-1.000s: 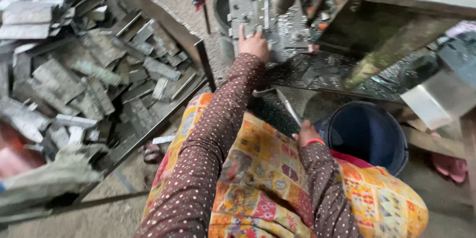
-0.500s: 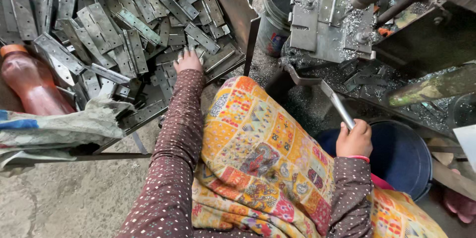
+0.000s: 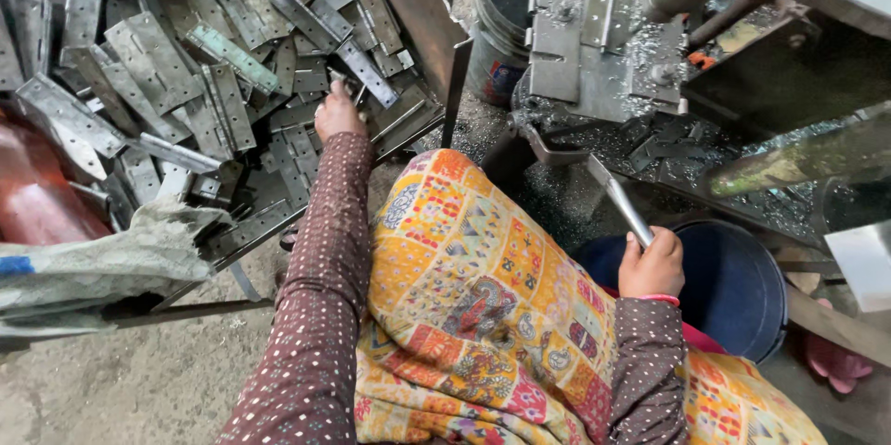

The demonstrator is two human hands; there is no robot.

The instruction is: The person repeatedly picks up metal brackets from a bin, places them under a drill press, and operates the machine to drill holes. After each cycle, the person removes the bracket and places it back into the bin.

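- Left hand (image 3: 339,114) reaches into the tray (image 3: 419,13) of metal hinges (image 3: 223,102); fingers lie on the pile, grip unclear.
- Right hand (image 3: 652,266) has fingers closed around the press's steel lever (image 3: 616,196), above a blue bucket (image 3: 733,287).

Dull grey metal hinges (image 3: 223,102) heaped far left; shiny smooth steel lever (image 3: 620,199); patterned cloth (image 3: 483,296) over the lap; glossy dark-blue plastic bucket (image 3: 733,287) right; glittering metal shavings (image 3: 575,129)
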